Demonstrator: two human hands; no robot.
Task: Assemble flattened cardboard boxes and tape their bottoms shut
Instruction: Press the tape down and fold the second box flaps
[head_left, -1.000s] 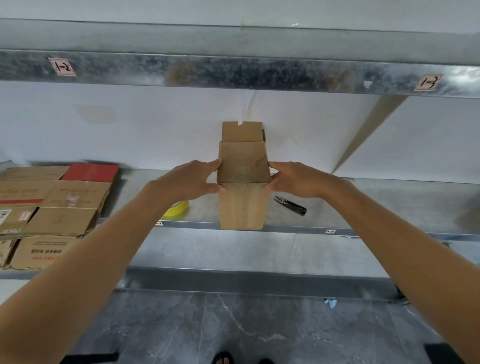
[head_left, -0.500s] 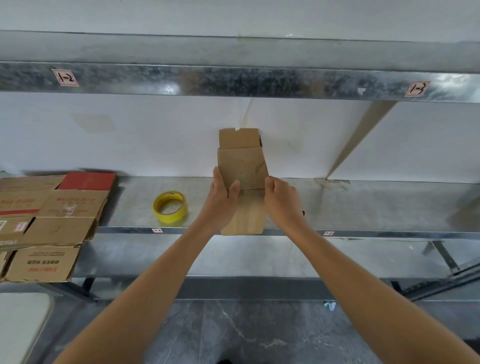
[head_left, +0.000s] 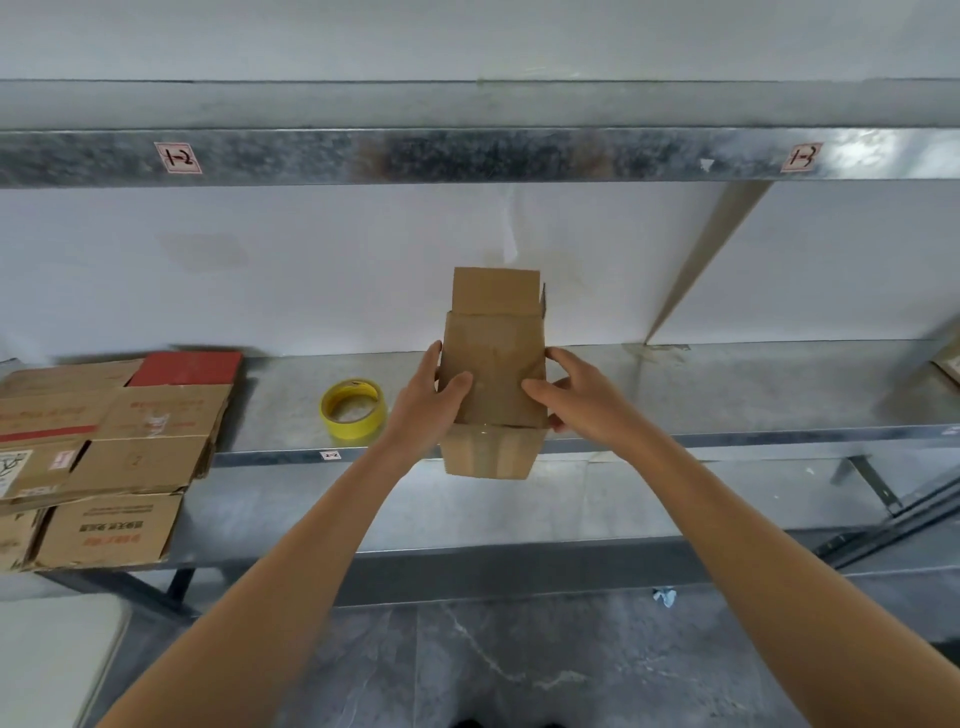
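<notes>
Head view, single frame.

The box (head_left: 493, 364) is at centre frame, already raised into shape and held at the front lip of the metal shelf (head_left: 727, 395). I cannot tell whether it rests on the lip or hangs just off it.

Left hand (head_left: 421, 410): wrapped round the box's left wall, thumb laid across the near panel. Right hand (head_left: 576, 400): mirror grip on the right wall, thumb also on the panel. Both hands are closed on the box and hold nothing else.

My reading of the grip: squeezing from both sides keeps the walls square while the thumbs press the panel flat. One flap (head_left: 496, 291) stands upright beyond the pressed panel, toward the wall, so I judge the closing part done. A pale line runs down the box's lower front face; it is too small to say whether that is tape or a crease.

The tape roll (head_left: 353, 410), yellow, lies flat on the shelf just left of the left hand, within reach for sealing, I judge. Neither hand touches it.

Flattened boxes (head_left: 104, 457) are stacked at the lower left of the frame, well apart from the work. Presumably the supply pile.

Next need, as I judge it: one hand pins the flaps while the other is freed for the roll. Risk: the flaps spring open on release.
</notes>
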